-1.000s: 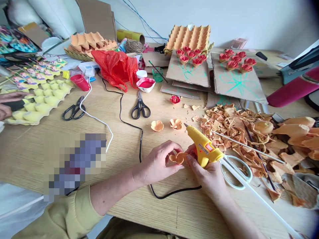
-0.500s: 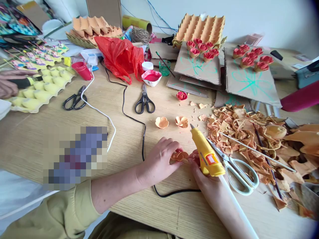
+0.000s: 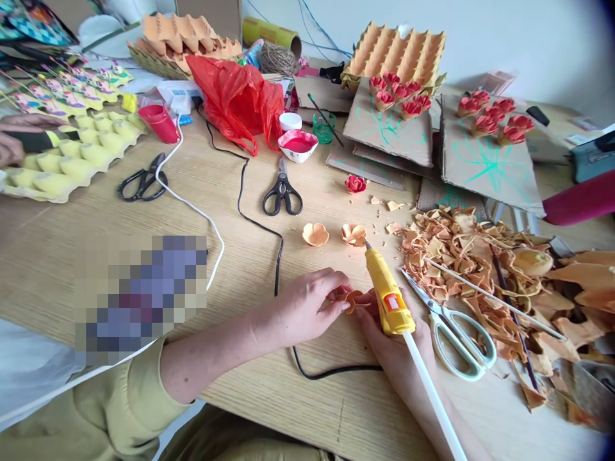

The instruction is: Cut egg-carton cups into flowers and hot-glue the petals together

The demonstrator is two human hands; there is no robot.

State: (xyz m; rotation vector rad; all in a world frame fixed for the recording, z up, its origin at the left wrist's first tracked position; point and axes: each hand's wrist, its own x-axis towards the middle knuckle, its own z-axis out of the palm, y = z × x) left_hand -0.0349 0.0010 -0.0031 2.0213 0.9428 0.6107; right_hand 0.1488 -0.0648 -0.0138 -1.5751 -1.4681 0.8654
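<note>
Between my hands is a small orange petal piece [image 3: 352,301], seemingly cut from egg-tray pulp and partly hidden by fingers. My left hand [image 3: 307,306] pinches its left side between thumb and fingertips. A yellow glue gun [image 3: 382,275] with a long white glue stick rests in my right hand [image 3: 401,349], nozzle pointing away from me. The thumb and fingertips of that hand also touch the petal piece's right side. Just beyond lie two orange flower cups [image 3: 315,235], the right one close to the nozzle. A red-painted flower [image 3: 355,184] sits farther back.
White-handled scissors [image 3: 461,339] and a heap of orange scraps [image 3: 456,256] lie to the right. Black scissors [image 3: 282,195], red paint bowl [image 3: 298,148] and cardboard sheets [image 3: 389,137] stand behind. A black cord [image 3: 278,256] crosses the table. At left, another person's hand [image 3: 12,141] touches a yellow egg tray [image 3: 72,163].
The glue gun has swung more upright, its glue stick now pointing down toward me. My fingers have turned the petal piece slightly. The whole view has shifted a little.
</note>
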